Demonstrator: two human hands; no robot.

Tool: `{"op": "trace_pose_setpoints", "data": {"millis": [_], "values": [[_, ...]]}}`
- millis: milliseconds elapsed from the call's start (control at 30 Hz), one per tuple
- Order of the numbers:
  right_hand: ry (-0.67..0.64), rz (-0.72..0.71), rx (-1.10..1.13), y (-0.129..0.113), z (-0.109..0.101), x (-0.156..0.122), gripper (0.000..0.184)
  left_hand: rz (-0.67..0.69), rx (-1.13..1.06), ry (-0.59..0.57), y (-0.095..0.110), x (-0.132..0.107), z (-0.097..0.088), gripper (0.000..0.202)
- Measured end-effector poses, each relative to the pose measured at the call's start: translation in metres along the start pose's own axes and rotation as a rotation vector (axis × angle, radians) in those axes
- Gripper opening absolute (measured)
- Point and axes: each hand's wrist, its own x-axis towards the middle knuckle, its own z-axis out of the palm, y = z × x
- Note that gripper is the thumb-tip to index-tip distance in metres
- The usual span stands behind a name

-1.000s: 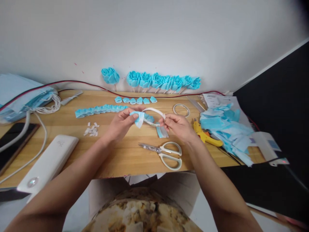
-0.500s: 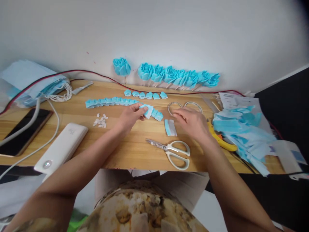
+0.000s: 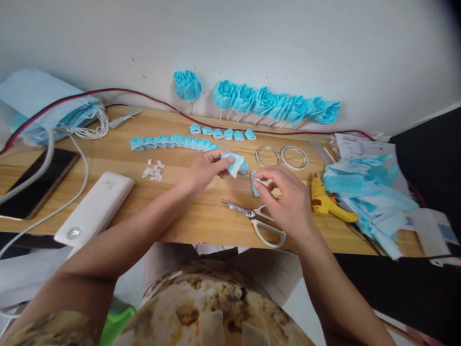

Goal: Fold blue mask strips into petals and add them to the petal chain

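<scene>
My left hand (image 3: 211,170) pinches a small folded piece of blue and white fabric (image 3: 236,166) between thumb and fingers. Just behind it, a row of overlapping folded blue petals (image 3: 173,141) curves across the table, its right end partly covered by that hand. My right hand (image 3: 286,197) hovers over a flat blue fabric strip (image 3: 255,187), thumb and forefinger apart at its edge; the hand hides part of the strip. White-handled scissors (image 3: 248,212) lie below, blades pointing left, one handle loop partly behind my right hand.
Blue fabric flowers on sticks (image 3: 261,102) lean against the wall. Several loose petals (image 3: 227,134), two thin rings (image 3: 294,158), white paper scraps (image 3: 154,171), a yellow glue gun (image 3: 320,199), blue fabric scraps (image 3: 363,187), a power bank (image 3: 95,209), a phone (image 3: 38,182) and a mask stack (image 3: 46,103) surround the hands.
My right hand has come away from the two rings toward me and over the fabric strip, its fingers parting. My left hand still holds its piece, now turned slightly. The view has shifted a little.
</scene>
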Motion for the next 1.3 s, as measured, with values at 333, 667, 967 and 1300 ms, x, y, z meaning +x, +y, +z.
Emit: {"op": "trace_pose_setpoints", "data": {"millis": [333, 667, 967, 1300], "values": [[0.018, -0.260, -0.150, 0.013, 0.029, 0.017, 0.023, 0.042, -0.042, -0.038, -0.002, -0.003, 0.001, 0.026], [0.068, 0.056, 0.212, 0.009, 0.039, 0.023, 0.004, 0.032, -0.078, -0.029, -0.002, -0.003, 0.001, 0.022], [-0.003, 0.414, 0.625, 0.016, 0.048, 0.024, 0.012, 0.028, -0.108, -0.034, -0.002, -0.001, 0.002, 0.026], [-0.046, 0.581, 0.874, 0.017, 0.054, 0.030, 0.041, 0.019, -0.068, -0.020, -0.001, -0.002, 0.002, 0.022]]}}
